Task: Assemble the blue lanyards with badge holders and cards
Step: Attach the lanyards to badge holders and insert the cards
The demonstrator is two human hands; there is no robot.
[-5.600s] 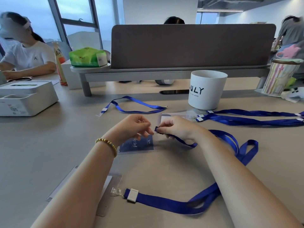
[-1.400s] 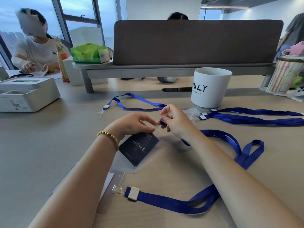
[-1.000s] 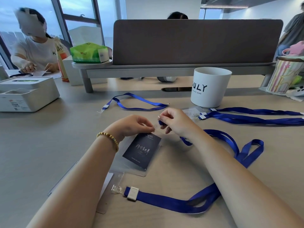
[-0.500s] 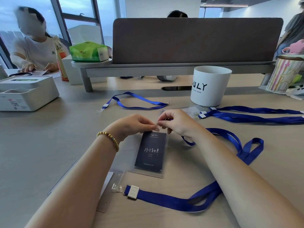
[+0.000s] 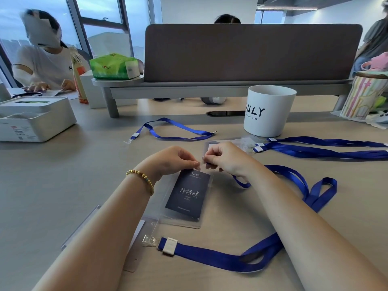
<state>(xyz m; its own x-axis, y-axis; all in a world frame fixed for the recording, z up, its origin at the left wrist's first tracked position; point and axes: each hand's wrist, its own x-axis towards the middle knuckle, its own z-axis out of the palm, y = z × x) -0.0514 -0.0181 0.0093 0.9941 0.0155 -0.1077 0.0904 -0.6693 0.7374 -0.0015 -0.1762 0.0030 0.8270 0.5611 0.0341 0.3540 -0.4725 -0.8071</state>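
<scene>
Beige desk surface (image 5: 52, 185) is carrying a clear badge holder (image 5: 186, 208) with a dark card (image 5: 188, 195) lying at centre. Left hand (image 5: 168, 160) and right hand (image 5: 226, 158), at twelve o'clock of it, are both pinching its top edge, fingertips nearly touching. Blue lanyard (image 5: 298, 185) is trailing from the right hand toward four o'clock.

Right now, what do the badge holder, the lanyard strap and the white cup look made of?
Badge holder: clear flexible plastic, glossy; the dark card shows through it.
Lanyard strap: woven fabric ribbon, probably polyester, with a satin sheen; it folds and loops limply.
White cup: matte and opaque, plastic or ceramic; the look leaves that open.
</scene>
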